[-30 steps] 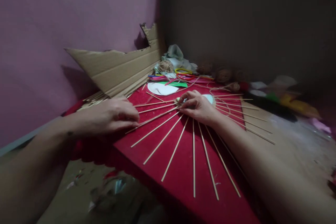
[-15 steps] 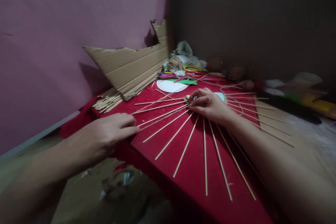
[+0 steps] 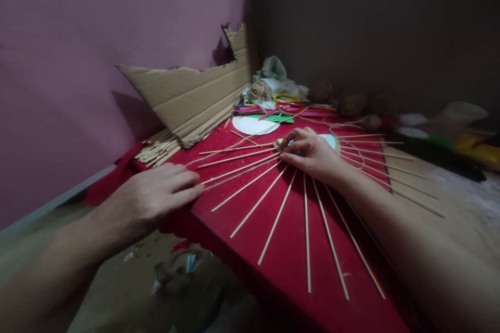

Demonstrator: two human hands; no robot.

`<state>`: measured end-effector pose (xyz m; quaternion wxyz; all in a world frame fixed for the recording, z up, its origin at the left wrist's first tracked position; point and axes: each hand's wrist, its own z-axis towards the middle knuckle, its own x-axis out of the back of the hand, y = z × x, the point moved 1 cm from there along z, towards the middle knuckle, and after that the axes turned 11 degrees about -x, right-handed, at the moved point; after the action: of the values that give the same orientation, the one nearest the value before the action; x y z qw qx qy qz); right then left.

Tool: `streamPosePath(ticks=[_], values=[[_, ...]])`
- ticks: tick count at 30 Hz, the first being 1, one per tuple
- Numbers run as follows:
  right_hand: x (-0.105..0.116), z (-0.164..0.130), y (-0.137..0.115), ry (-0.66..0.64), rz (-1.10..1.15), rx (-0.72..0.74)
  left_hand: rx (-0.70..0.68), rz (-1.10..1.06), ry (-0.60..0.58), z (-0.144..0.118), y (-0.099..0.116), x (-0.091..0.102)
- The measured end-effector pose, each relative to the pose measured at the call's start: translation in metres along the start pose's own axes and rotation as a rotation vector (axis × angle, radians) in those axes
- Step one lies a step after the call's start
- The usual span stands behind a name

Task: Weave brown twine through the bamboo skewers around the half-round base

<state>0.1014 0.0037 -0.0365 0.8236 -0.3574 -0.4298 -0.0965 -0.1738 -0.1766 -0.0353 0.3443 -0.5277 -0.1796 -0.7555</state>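
Note:
Thin wooden sticks (image 3: 307, 234) fan out like spokes from a small pale disc (image 3: 328, 140), which lies mostly under my right hand (image 3: 312, 156). That hand is closed, its thumb and fingertips pinched at the disc's left edge, where the sticks meet it; what sits between the fingertips is hidden. My left hand (image 3: 156, 192) pinches a strand of jute twine (image 3: 242, 171) near the table's left edge. The strand runs taut between two sticks to the disc. Another length of twine passes from behind the left hand toward the back of the table.
A red-covered table (image 3: 250, 242) holds the work. Bundled sticks (image 3: 158, 150) and a bent cardboard sheet (image 3: 195, 96) stand at the left by the wall. Behind lie a white disc (image 3: 253, 125), a twine ball (image 3: 260, 91) and yellow-handled scissors (image 3: 287, 99). Scraps litter the floor.
My left hand has shifted slightly left, with the twine still pinched. My right hand keeps its place at the disc's edge. The view has moved a little.

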Motion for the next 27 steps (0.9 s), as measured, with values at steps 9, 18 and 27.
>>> streamPosePath(ticks=[9,18,27], values=[[0.001,0.000,0.001,-0.028,0.021,-0.019,0.011,-0.008,0.130,-0.016,-0.019,-0.012],[0.002,0.000,-0.001,-0.044,0.049,0.002,0.047,-0.014,0.088,0.006,-0.030,0.000],[0.002,0.000,-0.002,-0.033,0.044,-0.006,0.348,0.004,0.313,0.107,-0.067,0.026]])
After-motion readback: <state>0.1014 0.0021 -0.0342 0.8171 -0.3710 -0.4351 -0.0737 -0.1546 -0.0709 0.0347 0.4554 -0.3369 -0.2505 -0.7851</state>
